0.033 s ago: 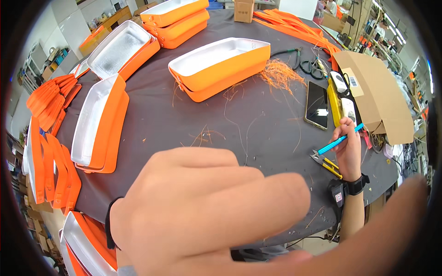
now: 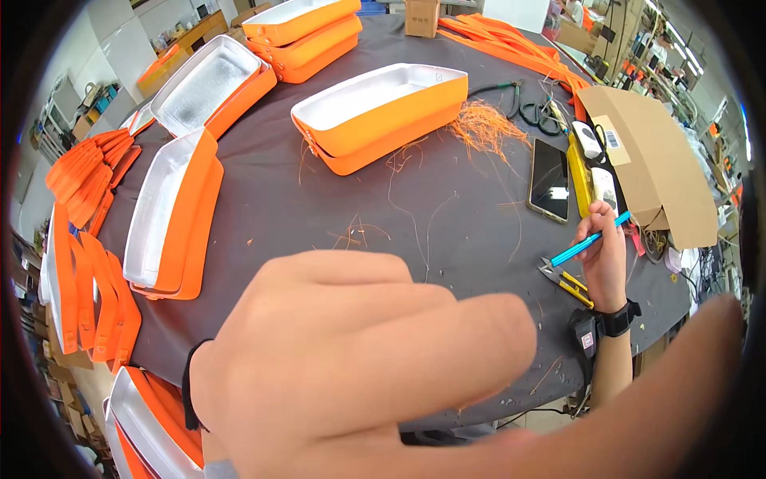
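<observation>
My left hand point(image 2: 351, 343), wearing a black wristband, looms large close in front of the view. Its fingers curl at the knuckles, while the blurred thumb spreads wide of the index finger. Nothing shows between them; the palm is hidden. At the right table edge, my right hand point(image 2: 604, 255) is closed around a slim blue pen point(image 2: 592, 239), which slants up to the right. Yellow-handled thread snips point(image 2: 568, 285) lie beside that hand, under the pen's lower end. A phone point(image 2: 549, 182) rests just beyond, face up. An orange trough-shaped piece with white lining point(image 2: 375, 128) stands across the table.
More orange pieces with silvery lining point(image 2: 177, 215) line the left side, near orange straps point(image 2: 100, 295). Orange thread scraps point(image 2: 485, 128) lie by scissors point(image 2: 542, 118) and green-handled pliers point(image 2: 503, 89). An open cardboard box point(image 2: 650, 160) stands on the right, near long orange strips point(image 2: 511, 48).
</observation>
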The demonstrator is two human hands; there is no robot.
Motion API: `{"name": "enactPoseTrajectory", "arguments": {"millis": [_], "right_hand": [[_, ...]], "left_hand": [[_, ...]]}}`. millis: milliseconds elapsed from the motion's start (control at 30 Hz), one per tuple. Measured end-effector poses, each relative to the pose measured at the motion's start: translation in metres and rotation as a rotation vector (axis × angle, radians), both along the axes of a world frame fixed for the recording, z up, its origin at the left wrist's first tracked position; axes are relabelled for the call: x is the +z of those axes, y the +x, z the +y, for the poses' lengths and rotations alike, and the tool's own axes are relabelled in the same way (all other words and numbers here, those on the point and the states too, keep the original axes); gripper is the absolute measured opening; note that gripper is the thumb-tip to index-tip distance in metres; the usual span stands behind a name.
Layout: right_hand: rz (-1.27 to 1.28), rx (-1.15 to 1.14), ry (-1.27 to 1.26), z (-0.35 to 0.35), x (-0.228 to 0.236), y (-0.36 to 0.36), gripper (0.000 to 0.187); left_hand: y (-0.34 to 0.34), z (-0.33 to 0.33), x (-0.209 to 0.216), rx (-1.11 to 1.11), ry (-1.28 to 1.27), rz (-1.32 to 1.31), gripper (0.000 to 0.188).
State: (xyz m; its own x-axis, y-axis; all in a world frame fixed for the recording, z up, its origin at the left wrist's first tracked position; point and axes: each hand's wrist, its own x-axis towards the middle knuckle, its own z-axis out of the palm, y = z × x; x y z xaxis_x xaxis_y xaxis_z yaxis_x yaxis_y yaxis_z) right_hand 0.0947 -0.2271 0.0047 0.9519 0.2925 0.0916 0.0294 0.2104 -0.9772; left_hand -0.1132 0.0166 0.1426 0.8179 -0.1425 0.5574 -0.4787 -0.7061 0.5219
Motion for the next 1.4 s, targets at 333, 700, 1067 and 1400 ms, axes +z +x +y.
{"name": "enactPoseTrajectory", "arguments": {"millis": [333,700,1067,1400], "right_hand": [[0.01,0.006,-0.022,0.014,0.002,-0.002,0.012],[0.004,0.022,-0.005,0.013,0.0,0.0,0.012],[0.021,0.009,0.013,0.004,0.009,-0.008,0.012],[0.029,0.015,0.009,0.0,0.011,-0.01,0.012]], "left_hand": [[-0.01,-0.007,-0.002,0.123,-0.108,0.233,0.021],[0.002,-0.015,-0.027,-0.113,-0.606,0.077,0.024],[0.002,-0.026,-0.026,-0.177,-0.645,0.178,0.023],[0.004,-0.032,-0.025,-0.201,-0.653,0.236,0.022]]}}
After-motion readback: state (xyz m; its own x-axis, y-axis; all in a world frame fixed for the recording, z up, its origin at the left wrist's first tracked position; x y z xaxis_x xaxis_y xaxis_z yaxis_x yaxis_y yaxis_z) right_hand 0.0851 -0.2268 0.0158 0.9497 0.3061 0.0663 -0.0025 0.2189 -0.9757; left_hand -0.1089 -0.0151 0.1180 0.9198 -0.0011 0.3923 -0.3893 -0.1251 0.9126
